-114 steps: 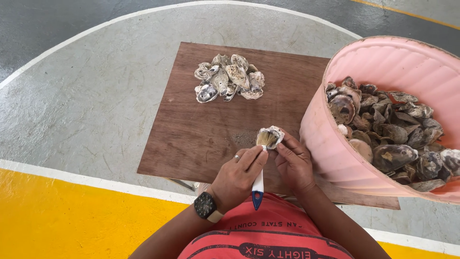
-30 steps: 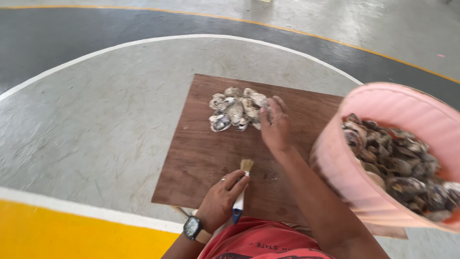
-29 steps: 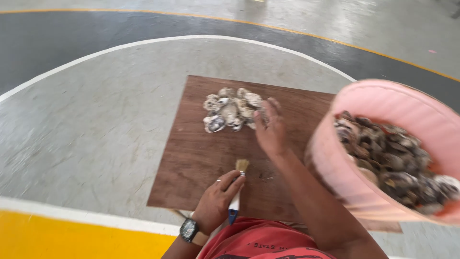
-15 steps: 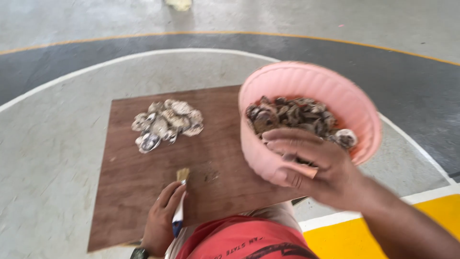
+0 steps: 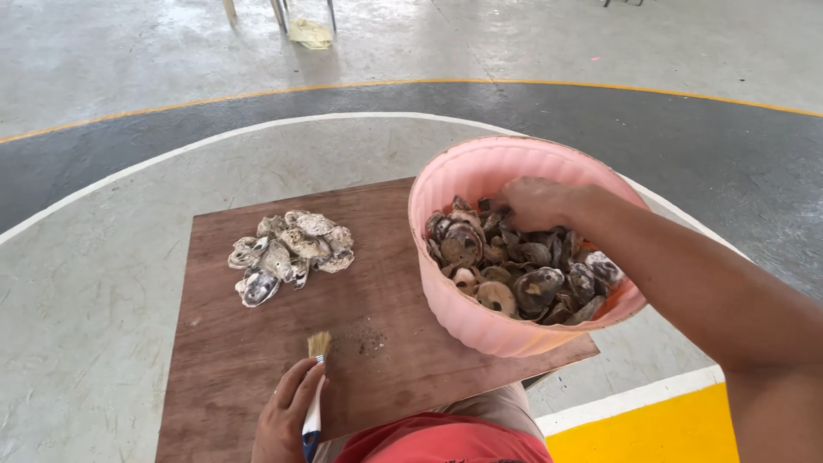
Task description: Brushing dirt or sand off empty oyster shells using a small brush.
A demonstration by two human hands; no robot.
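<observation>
A pink ribbed basin (image 5: 480, 176) full of dark, dirty shells (image 5: 523, 274) rests on the right part of a brown wooden board (image 5: 257, 360). My right hand (image 5: 533, 202) reaches into the basin, its fingers down among the shells; I cannot tell whether it grips one. My left hand (image 5: 287, 422) rests on the board's near edge, closed around a small brush (image 5: 315, 377) with pale bristles pointing away from me. A heap of paler shells (image 5: 290, 252) lies on the board's far left part. Dark crumbs dot the board beside the brush.
The board lies over my lap above a grey concrete floor with white, yellow and dark painted bands. Chair or table legs and a yellow rag (image 5: 310, 33) stand far off at the top.
My right hand left the pale shell heap and swung right into the pink basin. My view turned right and closer. The left hand kept the brush in place.
</observation>
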